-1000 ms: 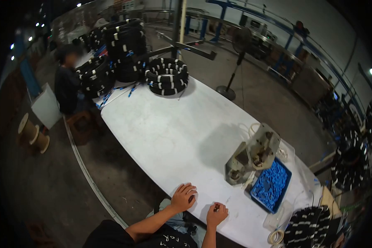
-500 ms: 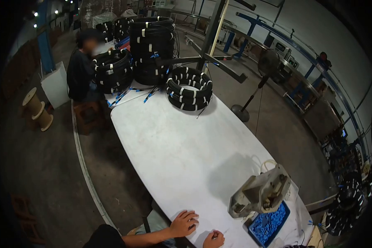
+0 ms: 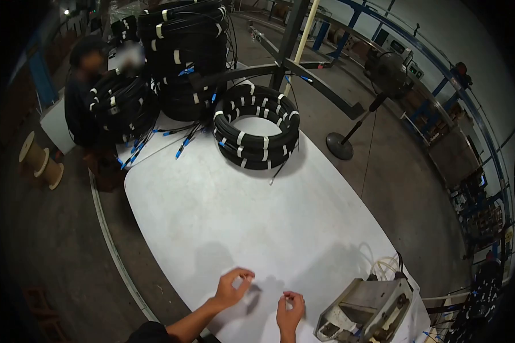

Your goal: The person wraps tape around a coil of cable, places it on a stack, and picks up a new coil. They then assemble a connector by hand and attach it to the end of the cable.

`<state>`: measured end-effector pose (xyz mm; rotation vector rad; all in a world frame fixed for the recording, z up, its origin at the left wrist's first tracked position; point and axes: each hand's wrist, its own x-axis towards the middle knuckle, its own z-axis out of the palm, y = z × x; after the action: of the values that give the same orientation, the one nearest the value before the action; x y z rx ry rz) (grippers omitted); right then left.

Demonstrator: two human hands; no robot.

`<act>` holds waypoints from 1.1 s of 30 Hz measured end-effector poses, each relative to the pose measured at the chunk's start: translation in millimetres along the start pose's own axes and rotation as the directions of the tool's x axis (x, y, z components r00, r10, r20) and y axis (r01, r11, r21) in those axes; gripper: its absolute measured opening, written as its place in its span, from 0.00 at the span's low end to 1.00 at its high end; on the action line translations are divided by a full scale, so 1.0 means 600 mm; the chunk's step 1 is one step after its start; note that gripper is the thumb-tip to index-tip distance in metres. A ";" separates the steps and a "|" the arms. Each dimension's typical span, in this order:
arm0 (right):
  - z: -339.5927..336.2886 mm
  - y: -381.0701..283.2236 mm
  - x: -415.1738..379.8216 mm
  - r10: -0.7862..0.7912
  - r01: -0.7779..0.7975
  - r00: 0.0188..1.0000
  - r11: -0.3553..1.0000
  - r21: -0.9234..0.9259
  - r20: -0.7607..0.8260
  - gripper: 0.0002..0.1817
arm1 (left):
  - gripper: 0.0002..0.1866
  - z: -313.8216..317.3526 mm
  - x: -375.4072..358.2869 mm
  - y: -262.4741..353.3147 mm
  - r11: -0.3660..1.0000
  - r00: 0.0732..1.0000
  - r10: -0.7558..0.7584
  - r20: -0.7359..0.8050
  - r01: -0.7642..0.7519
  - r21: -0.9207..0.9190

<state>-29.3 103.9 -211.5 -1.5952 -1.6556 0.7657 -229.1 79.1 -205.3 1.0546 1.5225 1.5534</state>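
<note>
Over the white table (image 3: 212, 211), the left hand (image 3: 232, 290) and right hand (image 3: 290, 311) are narrowly curled; any held item cannot be determined. The metal device (image 3: 365, 311) stands near the right hand; the black cable coil (image 3: 260, 153) lies farther forward

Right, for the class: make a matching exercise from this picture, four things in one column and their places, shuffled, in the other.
Things
1. Standing fan
2. Black coils nearest the fan
3. Metal device
4. Tan spool

Places
A. On the table, beside the right hand
B. On the floor, left of the table
C. On the floor, right of the table
D. At the table's far end

Pairs: 1-C, 2-D, 3-A, 4-B
</note>
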 end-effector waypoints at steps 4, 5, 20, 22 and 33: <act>0.071 -0.081 0.141 0.154 -0.169 0.983 0.974 0.152 0.103 0.07 | 0.06 -0.049 0.173 -0.025 0.987 0.983 0.008 -0.185 -0.037 -0.153; 0.091 -0.100 0.177 0.244 -0.281 0.956 0.922 0.268 0.161 0.08 | 0.07 -0.064 0.218 -0.014 0.969 0.965 -0.081 -0.249 0.018 -0.245; 0.299 -0.327 0.621 0.111 -0.096 0.993 0.936 0.339 -0.026 0.34 | 0.47 -0.242 0.692 0.062 0.975 0.897 -0.219 -0.383 0.211 -0.062; 0.309 -0.353 0.665 0.129 -0.109 0.990 0.965 0.240 -0.066 0.46 | 0.49 -0.240 0.735 0.082 0.974 0.915 -0.213 -0.344 0.227 0.001; 0.374 -0.313 0.737 0.158 -0.169 0.985 0.963 0.211 0.066 0.43 | 0.46 -0.215 0.777 0.063 0.945 0.835 -0.326 -0.443 0.295 -0.138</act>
<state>-317.9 544.5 -151.3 -1.5810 -1.4310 1.0406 -538.2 445.4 -130.1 0.3732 1.8345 1.6727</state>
